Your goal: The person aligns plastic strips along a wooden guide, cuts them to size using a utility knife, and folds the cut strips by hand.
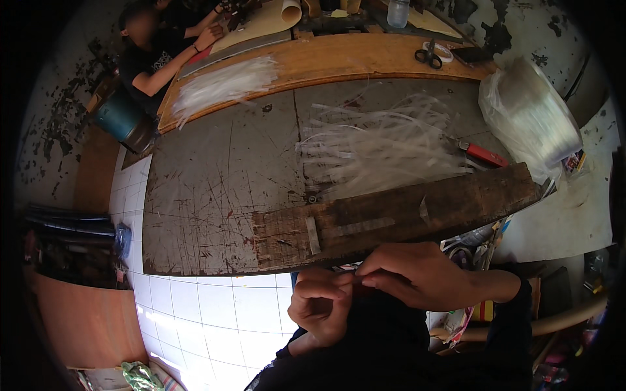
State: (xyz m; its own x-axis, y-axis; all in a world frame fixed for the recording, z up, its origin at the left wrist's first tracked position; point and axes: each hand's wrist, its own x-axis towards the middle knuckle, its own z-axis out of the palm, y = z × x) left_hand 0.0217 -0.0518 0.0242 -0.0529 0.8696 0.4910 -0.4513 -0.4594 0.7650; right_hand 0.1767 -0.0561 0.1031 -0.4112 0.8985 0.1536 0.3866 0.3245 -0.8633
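Observation:
My left hand (321,302) and my right hand (424,275) meet just off the near edge of the worktable, fingertips nearly touching. Each is closed in a pinch; whatever lies between the fingers is too small to make out. Right beyond them, a worn dark wooden plank (424,207) lies along the table edge, with a short pale strip (313,236) stuck across it. Behind the plank spreads a loose pile of clear plastic strips (385,140). A red-handled cutter (484,154) rests at the pile's right side.
A large plastic-wrapped roll of clear strip (538,114) stands at the right. Black scissors (428,56) and a second heap of strips (222,85) lie on the raised wooden board (326,58) at the back. Another person (153,62) works at the far left.

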